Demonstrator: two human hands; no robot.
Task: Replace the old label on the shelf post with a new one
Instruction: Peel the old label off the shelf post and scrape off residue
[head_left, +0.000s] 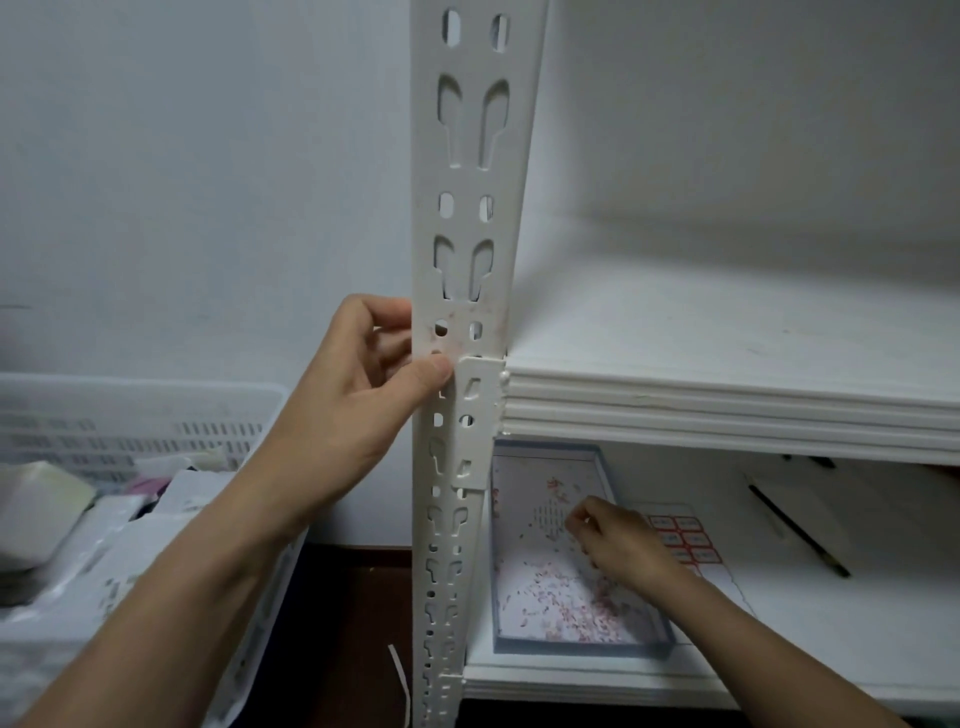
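Note:
A white slotted shelf post (470, 171) stands upright in the middle. A faint reddish stain (462, 325) marks the post just above the shelf bracket. My left hand (363, 384) grips the post's left edge there, thumb pressed on its front. My right hand (618, 540) is on the lower shelf, fingers curled over a blue-rimmed tray (582, 647) littered with small reddish scraps; whether the fingertips pinch anything is unclear. A sheet of red-bordered labels (685, 538) lies just right of that hand.
A white upper shelf board (727, 400) juts out to the right of the post. A black pen (800, 532) lies on the lower shelf. A white basket (130, 431) with packets stands at left. A paper strip (401, 680) hangs near the post's base.

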